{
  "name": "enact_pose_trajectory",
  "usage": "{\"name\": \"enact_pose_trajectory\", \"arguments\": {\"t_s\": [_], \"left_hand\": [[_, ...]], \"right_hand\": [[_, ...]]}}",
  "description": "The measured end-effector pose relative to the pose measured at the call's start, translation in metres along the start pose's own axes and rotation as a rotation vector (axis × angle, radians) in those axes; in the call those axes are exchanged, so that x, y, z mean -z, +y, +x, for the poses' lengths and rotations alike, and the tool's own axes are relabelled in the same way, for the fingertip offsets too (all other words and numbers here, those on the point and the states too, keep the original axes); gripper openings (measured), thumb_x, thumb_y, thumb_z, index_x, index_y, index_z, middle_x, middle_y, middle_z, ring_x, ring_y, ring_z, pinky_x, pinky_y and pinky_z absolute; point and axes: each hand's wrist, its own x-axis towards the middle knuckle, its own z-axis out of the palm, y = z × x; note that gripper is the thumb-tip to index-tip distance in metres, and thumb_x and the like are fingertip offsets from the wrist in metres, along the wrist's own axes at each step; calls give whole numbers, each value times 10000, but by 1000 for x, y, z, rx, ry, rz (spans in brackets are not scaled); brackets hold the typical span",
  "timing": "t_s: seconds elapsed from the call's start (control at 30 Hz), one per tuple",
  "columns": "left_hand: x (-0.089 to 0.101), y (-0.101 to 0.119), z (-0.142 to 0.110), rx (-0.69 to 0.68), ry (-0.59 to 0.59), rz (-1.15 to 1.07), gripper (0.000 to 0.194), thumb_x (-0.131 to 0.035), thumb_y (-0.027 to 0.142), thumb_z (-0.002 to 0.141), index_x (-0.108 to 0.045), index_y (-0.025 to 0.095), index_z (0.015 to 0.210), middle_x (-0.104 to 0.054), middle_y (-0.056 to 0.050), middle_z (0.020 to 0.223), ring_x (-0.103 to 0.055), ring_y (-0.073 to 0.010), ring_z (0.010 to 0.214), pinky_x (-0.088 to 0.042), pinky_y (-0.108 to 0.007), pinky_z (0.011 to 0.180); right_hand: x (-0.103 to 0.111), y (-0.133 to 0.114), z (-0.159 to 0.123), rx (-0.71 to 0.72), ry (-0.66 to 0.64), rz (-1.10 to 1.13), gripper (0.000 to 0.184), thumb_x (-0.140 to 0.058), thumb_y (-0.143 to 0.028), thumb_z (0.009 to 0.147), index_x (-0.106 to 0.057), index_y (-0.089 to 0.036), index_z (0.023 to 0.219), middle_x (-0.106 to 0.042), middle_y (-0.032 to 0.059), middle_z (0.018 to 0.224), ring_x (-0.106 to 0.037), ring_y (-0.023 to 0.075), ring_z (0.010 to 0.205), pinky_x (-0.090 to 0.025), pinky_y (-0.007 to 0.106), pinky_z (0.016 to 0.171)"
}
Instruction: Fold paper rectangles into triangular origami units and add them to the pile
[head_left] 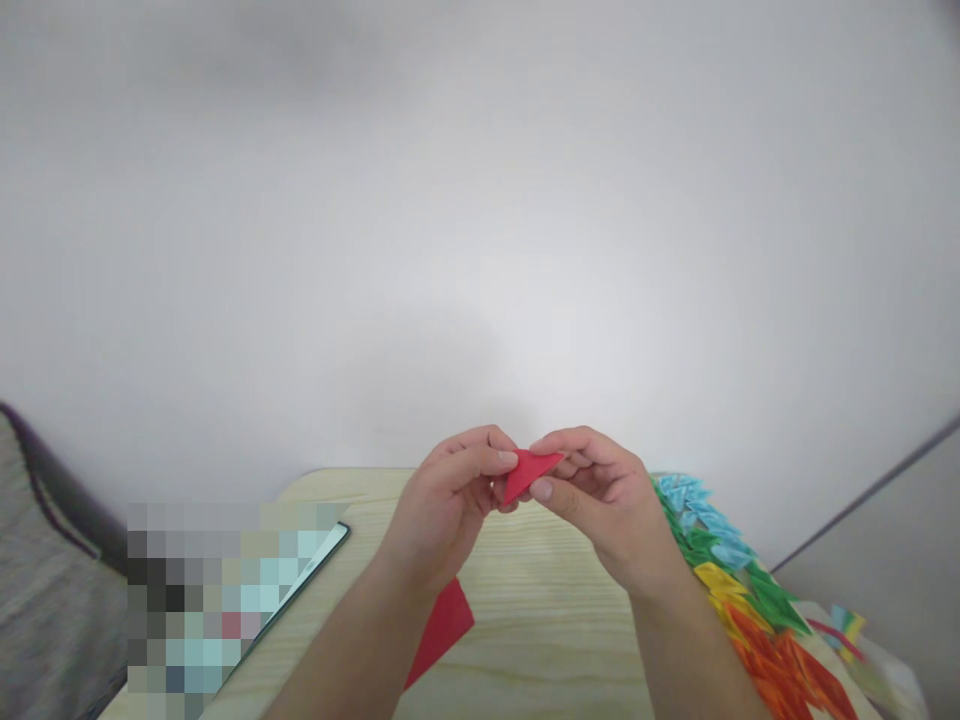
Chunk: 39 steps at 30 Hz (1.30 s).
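Observation:
A small folded piece of red paper (pixel 531 472), roughly triangular, is held up between my two hands above the table. My left hand (pixel 456 490) pinches its left end between thumb and fingers. On the other side, my right hand (pixel 600 490) grips it with the thumb at the lower edge and the index finger along the top. Some of the fingers behind the paper are hidden. Below my left forearm lies a flat sheet of red paper (pixel 444 632), partly covered by the arm.
Folded paper pieces in blue (pixel 701 515), green (pixel 776 595), yellow (pixel 724 590) and orange (pixel 795 675) line the right side of the wooden table (pixel 551 630). A tablet or phone (pixel 292 580), partly blurred out, lies at the left. A pale wall (pixel 480 220) rises behind.

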Motion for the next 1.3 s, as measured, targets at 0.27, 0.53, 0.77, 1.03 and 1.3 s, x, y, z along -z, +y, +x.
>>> {"name": "enact_pose_trajectory", "arguments": {"t_s": [0.27,0.53,0.77,1.03,1.3], "left_hand": [[2,-3,2,-141,67,313,223,-706,304,887,-652,179,710,-534,17,608,-436,-132,633,-348,-283,633],[-9,-3,-7,-299,131,572,198,-689,403,957,-718,208,932,-604,14,775,-502,-143,757,-400,-271,718],[-14,-6,-12,-364,130,635,229,-593,424,1024,-706,252,1122,-694,-20,990,-601,-187,960,-452,-303,884],[-12,-9,-12,-388,134,614,230,-675,404,979,-672,279,1173,-692,-38,1122,-606,-217,1064,-450,-343,963],[-9,-4,-7,-465,168,765,277,-783,411,888,-730,282,1127,-673,-41,1107,-578,-222,1022,-423,-340,903]], "right_hand": [[-1,1,1,-32,156,-177,116,-759,-227,916,-742,-228,1031,-791,44,918,-739,217,868,-569,399,852],[-2,7,3,85,342,-374,133,-770,-331,925,-768,-261,1038,-779,35,990,-700,202,903,-553,369,860],[-6,10,1,157,467,-366,169,-762,-326,932,-772,-263,1089,-780,58,1035,-707,242,994,-549,427,945],[-13,9,0,154,520,-381,135,-753,-342,943,-744,-265,1054,-799,43,1015,-732,234,974,-525,407,936],[-16,3,-2,54,401,-173,190,-718,-406,958,-738,-236,1038,-810,54,964,-747,238,916,-553,369,862]]}}
